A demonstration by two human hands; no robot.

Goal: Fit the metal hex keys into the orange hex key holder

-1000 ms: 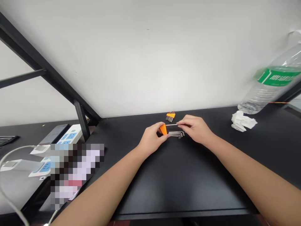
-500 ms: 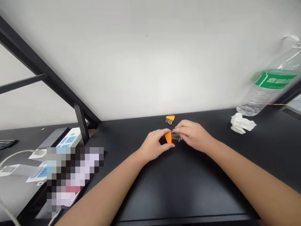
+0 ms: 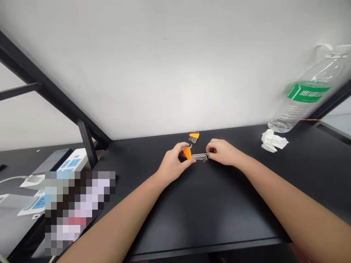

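Note:
My left hand (image 3: 174, 164) grips an orange hex key holder (image 3: 187, 153) between thumb and fingers, just above the black tabletop. Several L-shaped metal hex keys (image 3: 199, 157) stick out of it to the right, their short bent ends pointing down. My right hand (image 3: 223, 151) is closed in a pinch at the far end of these keys, on the bent end of a hex key that the fingers partly hide. Behind the hands, near the wall, lies a second orange holder (image 3: 194, 135) filled with short metal keys.
A clear plastic bottle (image 3: 305, 93) with a green label stands at the back right, beside a crumpled white tissue (image 3: 273, 140). On the left are a black metal frame (image 3: 87, 140), white power strips (image 3: 71, 163) with cables and a blurred-out flat item (image 3: 90, 201).
My right hand has moved from the holder's upper edge out to the bent ends of the keys. The left hand still grips the holder, now tilted. The view has shifted slightly.

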